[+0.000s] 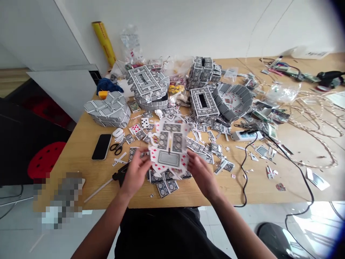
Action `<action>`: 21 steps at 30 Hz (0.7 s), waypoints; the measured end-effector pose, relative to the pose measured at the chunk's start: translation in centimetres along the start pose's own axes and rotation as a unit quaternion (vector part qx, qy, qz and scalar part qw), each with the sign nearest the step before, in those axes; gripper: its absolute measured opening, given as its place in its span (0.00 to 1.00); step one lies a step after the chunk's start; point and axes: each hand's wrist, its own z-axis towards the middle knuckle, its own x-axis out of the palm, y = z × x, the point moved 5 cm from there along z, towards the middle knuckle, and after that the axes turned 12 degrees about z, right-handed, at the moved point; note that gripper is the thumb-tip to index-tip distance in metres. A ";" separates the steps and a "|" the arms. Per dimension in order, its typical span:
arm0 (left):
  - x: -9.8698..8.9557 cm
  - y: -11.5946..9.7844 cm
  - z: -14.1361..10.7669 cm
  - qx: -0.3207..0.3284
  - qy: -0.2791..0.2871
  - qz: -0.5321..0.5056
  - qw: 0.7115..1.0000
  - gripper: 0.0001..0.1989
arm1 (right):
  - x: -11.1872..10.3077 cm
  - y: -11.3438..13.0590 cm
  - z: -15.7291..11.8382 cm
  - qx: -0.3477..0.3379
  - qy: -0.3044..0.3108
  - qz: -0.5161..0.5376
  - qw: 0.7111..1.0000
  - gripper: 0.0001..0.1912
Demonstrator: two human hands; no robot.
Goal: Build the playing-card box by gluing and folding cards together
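Note:
My left hand [137, 172] and my right hand [202, 174] hold a flat panel of joined playing cards [169, 158] between them, one at each side edge. The panel is tilted above the table's front part and slightly blurred by motion. Its face shows patterned card backs in the middle and red diamonds around the rim. Below it, partly hidden, lies a patterned card piece [167, 187]. Next to my left hand rests a black tool with a white stick [98, 190], which looks like a glue gun; my forearm and hand cover part of it.
Behind stand a card-covered tissue box [204, 104], a round card bowl [232, 101], a lidded box [145, 84] and a basket-like piece [109, 109]. Scissors [117, 148] and a phone [101, 146] lie left. A power strip [246, 135], black cables and card scraps spread right.

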 end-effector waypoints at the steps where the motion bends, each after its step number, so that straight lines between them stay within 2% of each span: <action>1: 1.1 0.0 -0.5 0.010 0.021 0.019 1.000 0.23 | -0.2 0.0 0.1 0.025 -0.012 0.055 0.998 0.31; 3: 2.7 -0.1 -1.2 0.029 0.053 0.052 0.997 0.17 | -0.3 0.2 0.3 0.068 -0.037 0.092 0.993 0.31; 6: 3.9 -0.2 -1.6 0.054 0.074 0.089 0.992 0.12 | 0.1 0.5 0.4 0.102 -0.068 0.075 0.990 0.31; 15: 3.0 0.6 -2.1 0.096 0.053 0.184 0.977 0.06 | 1.2 0.2 0.3 0.093 -0.071 0.092 0.989 0.32; 18: 3.0 0.3 -2.3 0.117 0.039 0.224 0.967 0.04 | 1.1 0.1 0.3 0.083 -0.069 0.090 0.990 0.33; 21: 3.2 -0.5 -2.6 0.147 0.036 0.256 0.955 0.06 | 0.9 0.5 0.3 0.066 -0.089 0.081 0.991 0.32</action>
